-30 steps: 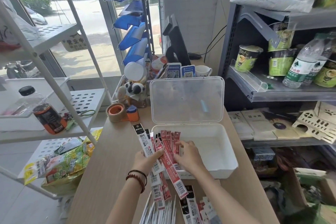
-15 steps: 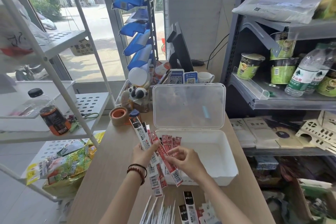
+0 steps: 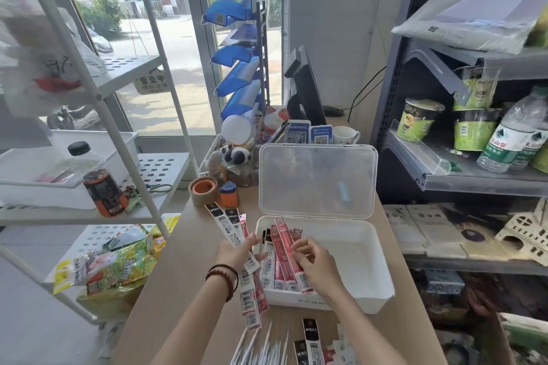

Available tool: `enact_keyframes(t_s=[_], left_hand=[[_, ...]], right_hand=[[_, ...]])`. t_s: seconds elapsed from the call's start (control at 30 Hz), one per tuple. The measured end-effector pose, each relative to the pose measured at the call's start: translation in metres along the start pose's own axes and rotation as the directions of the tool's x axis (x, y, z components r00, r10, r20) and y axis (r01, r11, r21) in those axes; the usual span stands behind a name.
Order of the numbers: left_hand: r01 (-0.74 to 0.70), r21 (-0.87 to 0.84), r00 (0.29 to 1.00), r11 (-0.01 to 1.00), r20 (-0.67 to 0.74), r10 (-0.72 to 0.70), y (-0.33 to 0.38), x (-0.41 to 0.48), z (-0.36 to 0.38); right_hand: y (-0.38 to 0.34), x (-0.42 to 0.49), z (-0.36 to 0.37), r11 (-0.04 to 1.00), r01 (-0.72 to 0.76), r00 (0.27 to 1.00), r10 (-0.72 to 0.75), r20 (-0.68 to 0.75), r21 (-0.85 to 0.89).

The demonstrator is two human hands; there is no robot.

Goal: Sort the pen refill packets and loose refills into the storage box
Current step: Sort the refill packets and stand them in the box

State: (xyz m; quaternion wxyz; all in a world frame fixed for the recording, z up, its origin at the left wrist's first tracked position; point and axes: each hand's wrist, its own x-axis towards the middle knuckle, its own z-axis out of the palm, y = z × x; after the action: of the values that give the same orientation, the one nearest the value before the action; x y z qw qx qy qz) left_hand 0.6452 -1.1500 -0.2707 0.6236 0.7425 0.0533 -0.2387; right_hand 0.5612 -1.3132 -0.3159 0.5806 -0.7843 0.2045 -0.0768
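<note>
1. The left hand (image 3: 237, 249) is closed around a fan of black and red refill packets (image 3: 234, 231) at the box's 9 o'clock edge.
2. The right hand (image 3: 314, 258) pinches a red packet (image 3: 289, 249), its lower end over the near-left corner of the open white storage box (image 3: 364, 255).
3. Loose refills (image 3: 267, 347) lie on the worktop (image 3: 184, 261) at 6 o'clock from the box.

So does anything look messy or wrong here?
A bit messy: the red packets in the box poke over its front rim, and the left hand holds a splayed fan of packets. Nothing looks spilled or broken.
</note>
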Motion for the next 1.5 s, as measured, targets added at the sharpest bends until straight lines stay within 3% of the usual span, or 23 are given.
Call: enact_keyframes(t_s=[0.13, 0.27, 0.47, 0.7, 0.87, 1.0, 1.2, 1.27, 1.37, 1.5], left_hand=[[0.035, 0.078, 0.996, 0.996, 0.077, -0.041, -0.001, -0.004, -0.002], [0.049, 0.096, 0.994, 0.994, 0.098, -0.058, -0.008, -0.008, -0.003], [0.048, 0.027, 0.998, 0.998, 0.036, -0.049, -0.005, -0.013, 0.005], [0.039, 0.14, 0.999, 0.989, -0.006, -0.039, -0.005, -0.015, -0.005], [-0.005, 0.049, 0.999, 0.999, 0.052, 0.003, -0.008, -0.015, -0.015], [-0.031, 0.018, 0.999, 0.999, 0.018, 0.03, -0.008, -0.018, -0.016], [-0.042, -0.032, 0.999, 0.999, -0.029, 0.041, -0.005, -0.022, -0.021], [-0.048, -0.056, 0.999, 0.997, -0.02, 0.047, -0.003, -0.023, -0.026], [-0.063, -0.079, 0.998, 0.995, -0.005, 0.062, -0.003, -0.025, -0.031], [-0.097, -0.096, 0.995, 0.991, -0.031, 0.095, -0.006, -0.024, -0.029]], right_hand=[[0.001, 0.001, 0.002, 0.998, 0.022, 1.0, -0.023, -0.017, -0.062], [0.0, 0.0, 0.002, 0.998, -0.006, 0.988, 0.017, -0.153, 0.069], [-0.004, -0.005, 0.003, 0.997, 0.022, 0.994, -0.014, -0.111, 0.072], [0.005, 0.006, 0.005, 0.987, -0.057, 0.998, 0.052, -0.04, -0.153], [0.007, 0.008, 0.014, 0.96, -0.093, 0.994, 0.074, -0.082, -0.264], [0.01, 0.008, 0.012, 0.907, -0.128, 0.992, 0.123, -0.036, -0.402], [0.005, 0.007, 0.011, 0.876, -0.148, 0.988, 0.154, -0.024, -0.459], [0.004, 0.005, 0.011, 0.892, -0.134, 0.99, 0.139, -0.019, -0.432], [-0.008, -0.003, 0.01, 0.966, -0.027, 1.0, 0.029, 0.006, -0.258], [-0.04, -0.025, 0.009, 0.997, 0.071, 0.98, -0.064, 0.19, -0.031]])
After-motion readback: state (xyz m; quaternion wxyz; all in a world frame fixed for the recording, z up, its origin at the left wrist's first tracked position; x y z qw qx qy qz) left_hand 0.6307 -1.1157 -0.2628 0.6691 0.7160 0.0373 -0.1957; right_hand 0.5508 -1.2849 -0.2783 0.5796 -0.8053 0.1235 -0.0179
